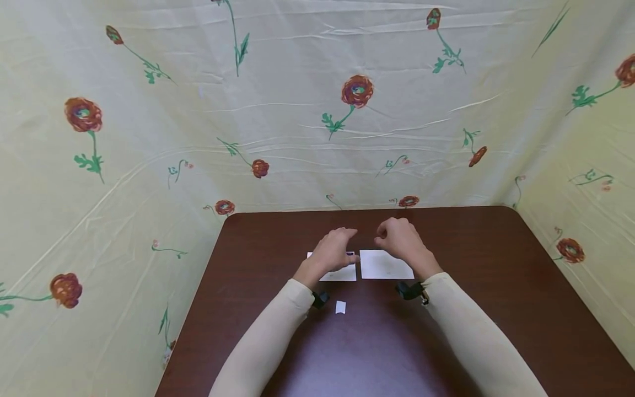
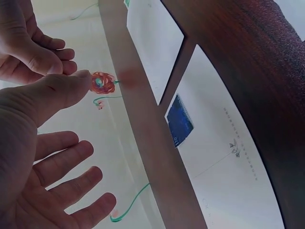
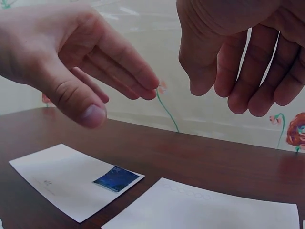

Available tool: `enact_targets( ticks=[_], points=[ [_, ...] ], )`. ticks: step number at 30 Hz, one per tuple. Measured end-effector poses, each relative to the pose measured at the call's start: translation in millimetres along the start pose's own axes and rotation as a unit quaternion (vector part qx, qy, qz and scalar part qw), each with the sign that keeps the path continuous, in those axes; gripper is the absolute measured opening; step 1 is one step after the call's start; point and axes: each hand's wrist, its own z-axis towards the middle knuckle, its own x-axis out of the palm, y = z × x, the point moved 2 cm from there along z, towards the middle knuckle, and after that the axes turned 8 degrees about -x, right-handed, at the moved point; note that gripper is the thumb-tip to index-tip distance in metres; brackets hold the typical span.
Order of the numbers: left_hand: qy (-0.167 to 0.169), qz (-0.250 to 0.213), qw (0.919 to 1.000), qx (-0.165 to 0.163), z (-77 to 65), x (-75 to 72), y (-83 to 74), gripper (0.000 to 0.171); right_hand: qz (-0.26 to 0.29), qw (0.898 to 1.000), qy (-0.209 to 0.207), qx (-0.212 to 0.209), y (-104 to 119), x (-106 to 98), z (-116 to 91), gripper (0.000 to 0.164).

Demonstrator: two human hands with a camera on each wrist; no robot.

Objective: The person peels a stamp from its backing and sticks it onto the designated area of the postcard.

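My left hand (image 1: pixel 333 249) hovers over the left white envelope (image 1: pixel 342 274), fingers extended and thumb apart, with nothing between them. A dark blue stamp (image 2: pixel 179 121) sits at one corner of that envelope, whose face also carries small printed marks. Over the far edge of the right white envelope (image 1: pixel 384 266) is my right hand (image 3: pixel 243 52), its fingers loosely bent and no object showing in them. The two hands are raised above the tabletop, facing each other. Both envelopes lie flat side by side, a narrow gap between them.
A small white paper piece (image 1: pixel 340 307) lies on the dark brown table (image 1: pixel 471 331), nearer to me than the envelopes. Behind the table and along its sides hangs a pale flower-patterned cloth (image 1: pixel 288 121). Dark devices (image 1: pixel 409 290) are strapped to both wrists.
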Motion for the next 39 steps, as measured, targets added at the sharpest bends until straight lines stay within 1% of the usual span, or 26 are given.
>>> enact_targets(
  ticks=[8, 16, 30, 35, 39],
  points=[
    [0.007, 0.011, 0.9999, 0.005, 2.0, 7.4, -1.4, 0.072, -0.002, 1.0, 0.003, 0.003, -6.6, -2.6, -3.7, 0.025],
    [0.017, 0.042, 0.9988, 0.017, 3.6, 14.9, -6.0, 0.072, 0.0, 1.0, 0.006, 0.016, -16.8, -2.6, -8.4, 0.026],
    [0.017, 0.074, 0.9967, 0.03, 7.3, 34.0, -7.3, 0.072, -0.005, 0.999, 0.011, 0.034, -32.3, -3.8, -15.9, 0.025],
    [0.021, 0.077, 0.9964, 0.029, 7.3, 39.7, -6.9, 0.073, -0.011, 0.999, 0.01, 0.033, -37.7, -4.1, -18.0, 0.025],
    [0.034, 0.078, 0.9961, 0.024, 6.9, 43.5, -7.4, 0.074, -0.01, 0.999, 0.016, 0.038, -42.2, -3.5, -20.0, 0.025]
  ],
)
